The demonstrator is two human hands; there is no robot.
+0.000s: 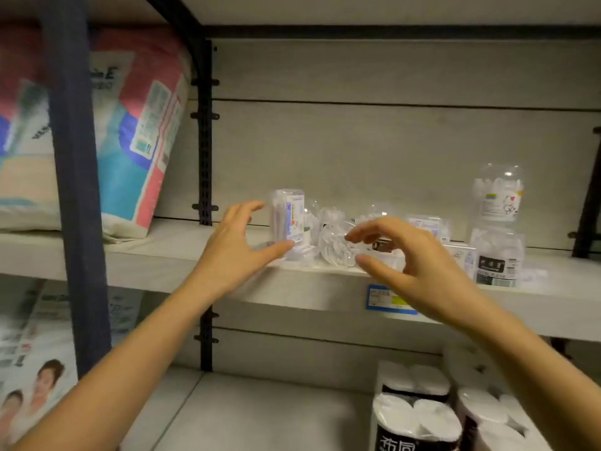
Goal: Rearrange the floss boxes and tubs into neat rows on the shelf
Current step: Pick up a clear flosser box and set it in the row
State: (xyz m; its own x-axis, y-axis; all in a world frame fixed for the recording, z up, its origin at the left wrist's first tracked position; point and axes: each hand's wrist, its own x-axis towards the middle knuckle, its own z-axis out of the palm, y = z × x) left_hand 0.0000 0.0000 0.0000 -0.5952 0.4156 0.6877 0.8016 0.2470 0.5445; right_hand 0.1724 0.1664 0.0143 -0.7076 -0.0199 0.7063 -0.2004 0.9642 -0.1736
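Note:
On the grey shelf (169,262) stands an upright clear floss box (290,219) with a blue and white label. My left hand (237,245) is open around its left side, thumb at its base and fingers near its top. Clear tubs (335,239) lie tumbled to its right. My right hand (413,258) hovers open over them, fingers spread, hiding part of the pile. Flat boxes (429,224) lie further right. Two clear tubs are stacked at the far right, the upper one (497,196) on the lower one (497,258).
A large pink and blue nappy pack (136,131) leans on the same shelf to the left, past a black upright (205,131). A blue price tag (387,299) hangs on the shelf's front edge. Toilet roll packs (419,415) sit on the shelf below.

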